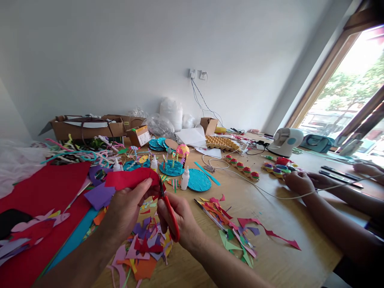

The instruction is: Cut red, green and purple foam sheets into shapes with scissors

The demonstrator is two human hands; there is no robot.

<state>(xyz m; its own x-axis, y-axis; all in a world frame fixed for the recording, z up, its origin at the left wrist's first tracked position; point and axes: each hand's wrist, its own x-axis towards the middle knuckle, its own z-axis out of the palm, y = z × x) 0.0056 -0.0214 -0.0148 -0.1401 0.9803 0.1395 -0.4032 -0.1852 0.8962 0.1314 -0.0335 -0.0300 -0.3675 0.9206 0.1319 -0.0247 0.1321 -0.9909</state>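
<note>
A strip of red paper (127, 178) is pinched in my left hand (127, 210), the thumb lying on top of it. My right hand (180, 218) grips red-handled scissors (172, 218), whose dark blades point up and meet the right end of the strip. How far the blades are apart is hard to see. Below both hands lies a heap of coloured paper scraps (148, 244). Just beyond them stand a white glue bottle (185, 179) and a round blue painted disc (199, 180).
Large red sheets (39, 188) cover the left side. Pipe cleaners (81, 152) and cardboard boxes (87, 128) lie behind. At right, another person's hands (300, 183) work by painted egg-carton cups (277, 170). A white cable (270, 196) crosses the table near a small fan (285, 142).
</note>
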